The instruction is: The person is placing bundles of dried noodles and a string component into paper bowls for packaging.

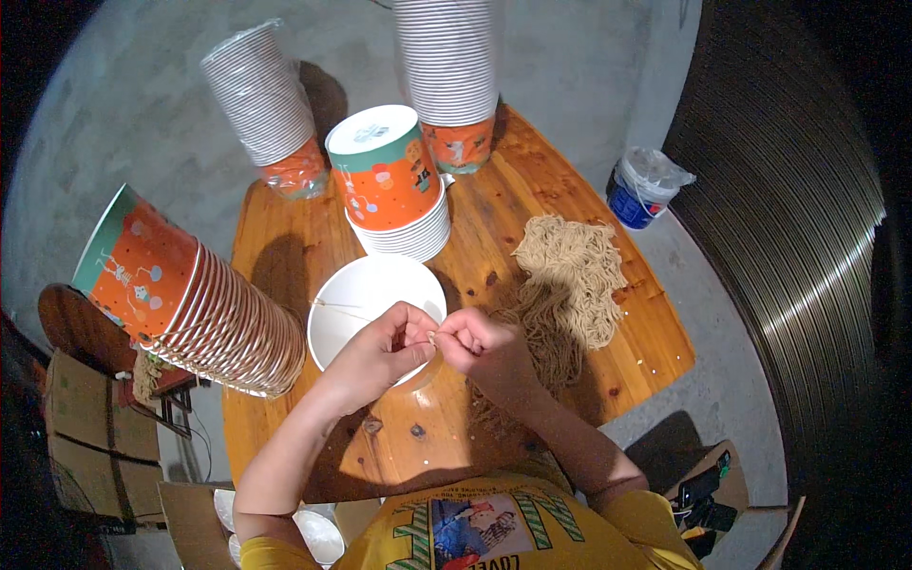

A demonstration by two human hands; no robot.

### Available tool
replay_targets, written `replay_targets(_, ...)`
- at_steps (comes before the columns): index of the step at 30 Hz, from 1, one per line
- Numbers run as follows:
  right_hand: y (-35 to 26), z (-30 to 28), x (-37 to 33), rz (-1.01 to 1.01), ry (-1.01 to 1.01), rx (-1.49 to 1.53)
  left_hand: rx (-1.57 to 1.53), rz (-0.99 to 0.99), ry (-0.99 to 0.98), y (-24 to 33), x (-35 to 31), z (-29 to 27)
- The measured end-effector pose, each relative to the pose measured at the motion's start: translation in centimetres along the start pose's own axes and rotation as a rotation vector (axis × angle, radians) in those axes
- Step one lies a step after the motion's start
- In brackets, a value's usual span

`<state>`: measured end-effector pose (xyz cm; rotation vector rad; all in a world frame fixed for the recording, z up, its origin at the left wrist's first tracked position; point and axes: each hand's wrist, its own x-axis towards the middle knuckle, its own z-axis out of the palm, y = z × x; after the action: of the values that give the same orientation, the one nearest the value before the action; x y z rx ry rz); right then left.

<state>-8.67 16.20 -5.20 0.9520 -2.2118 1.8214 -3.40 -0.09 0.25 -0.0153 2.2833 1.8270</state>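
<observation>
Over the near right rim of a white paper bucket [356,280], my left hand [385,350] and my right hand [489,350] meet, thumbs and fingers pinched together. A small pale bit of twine [431,335] shows between the fingertips. A thin strand crosses the bucket from its left rim toward my left hand. Beside my right hand spreads a heap of tan twine [570,271], partly in shadow. At the left leans a nested stack of orange and green buckets [157,266], with many strands of twine around its rims.
An upside-down stack of orange buckets [389,190] stands behind the bowl-like bucket. Two plastic-wrapped stacks, a left one [256,95] and a taller one [446,66], stand at the table's far edge. A blue and white pail [641,190] sits on the floor beyond the wooden table [655,351].
</observation>
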Motion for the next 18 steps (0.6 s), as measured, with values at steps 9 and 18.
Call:
replay_targets(9, 0.4, 0.2, -0.5, 0.102, -0.049, 0.063, 0.432, 0.187, 0.188, 0.8, -0.4, 0.8)
replay_targets(18, 1.0, 0.9, -0.6, -0.152, 0.081, -0.090, 0.586, 0.308, 0.324, 0.4, -0.6, 1.6)
